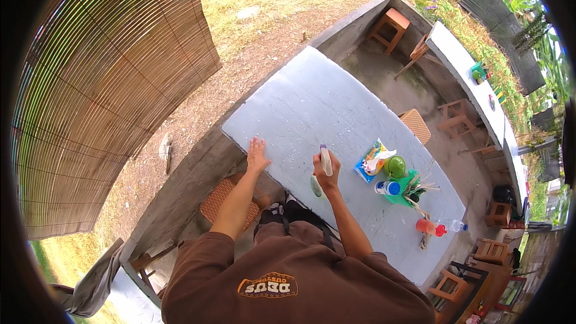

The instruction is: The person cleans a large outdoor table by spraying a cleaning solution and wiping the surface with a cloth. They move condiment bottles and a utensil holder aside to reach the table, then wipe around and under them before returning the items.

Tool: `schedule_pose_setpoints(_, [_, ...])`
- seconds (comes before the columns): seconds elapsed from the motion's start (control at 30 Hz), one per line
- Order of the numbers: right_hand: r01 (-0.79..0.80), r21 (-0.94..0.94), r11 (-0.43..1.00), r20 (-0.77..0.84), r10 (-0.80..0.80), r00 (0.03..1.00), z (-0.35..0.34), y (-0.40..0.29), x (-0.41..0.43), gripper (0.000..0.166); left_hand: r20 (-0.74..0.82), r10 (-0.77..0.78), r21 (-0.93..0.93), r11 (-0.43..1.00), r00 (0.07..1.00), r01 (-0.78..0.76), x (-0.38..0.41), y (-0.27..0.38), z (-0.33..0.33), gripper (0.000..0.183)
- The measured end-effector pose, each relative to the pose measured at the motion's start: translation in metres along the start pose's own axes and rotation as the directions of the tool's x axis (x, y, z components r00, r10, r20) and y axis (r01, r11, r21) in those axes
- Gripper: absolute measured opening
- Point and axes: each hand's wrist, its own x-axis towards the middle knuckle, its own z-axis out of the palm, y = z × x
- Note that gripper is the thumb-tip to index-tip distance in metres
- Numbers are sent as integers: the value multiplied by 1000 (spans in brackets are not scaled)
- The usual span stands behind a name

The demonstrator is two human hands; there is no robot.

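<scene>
My right hand (325, 172) grips a spray bottle (326, 160) by its neck and trigger head, above the pale grey table (292, 99); its greenish clear body shows below the fingers. Droplets dot the tabletop ahead of it. My left hand (257, 155) rests on the table's near left edge with its fingers spread, holding nothing. Right of the bottle lie a blue tissue pack (370, 162) with a white tissue sticking out, a green round container (394, 167), a white canister with a blue lid (387, 188) and a green holder (405, 191) with sticks or utensils in it.
At the table's right end are a red-capped bottle (425, 226), a clear plastic bottle (454, 225) and a crumpled cloth (424, 242). Woven stools (416, 126) stand at its sides. A low concrete wall (180, 180) runs along the left, beside a hanging bamboo blind (112, 76).
</scene>
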Motion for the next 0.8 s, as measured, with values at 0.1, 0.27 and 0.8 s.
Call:
schedule_pose_setpoints(0.1, [32, -50, 998, -4, -32, 999, -5, 16, 19, 18, 27, -36, -24, 999, 999, 37, -5, 10, -3, 111])
schedule_pose_setpoints(0.27, [104, -127, 986, -8, -106, 994, 2, 57, 52, 19, -32, 1, -18, 1000, 999, -2, -2, 1, -2, 110])
schedule_pose_setpoints(0.8, [121, -215, 969, -218, -168, 961, -4, 86, 99, 21, -5, -97, 107, 990, 995, 97, -7, 17, -4, 115])
